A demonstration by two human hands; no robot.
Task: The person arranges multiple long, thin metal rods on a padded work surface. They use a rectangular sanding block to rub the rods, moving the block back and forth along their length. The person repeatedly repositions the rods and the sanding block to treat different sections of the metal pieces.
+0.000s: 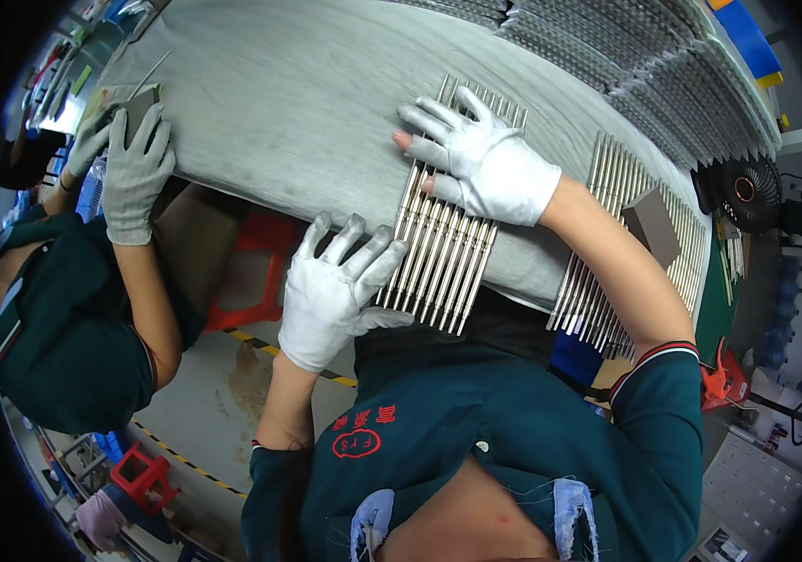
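A row of slim silver metal rods (443,251) with ringed collars lies side by side at the front edge of the grey cloth-covered table. My right hand (499,169), in a white glove with some fingertips bare, rests flat across the upper part of these rods, fingers spread to the left. At the row's left side is my left hand (331,295), also in a white glove, its fingertips greyed. Its fingers are apart and touch or nearly touch the outermost rod, while the thumb reaches toward the near ends. Neither hand grips a rod.
More metal rods (597,253) lie at the right under my forearm, with a dark grey block (652,227) on them. Stacked grey trays (644,70) line the far side. A black fan (745,189) stands right. A co-worker's gloved hand (137,178) touches a grey block at left.
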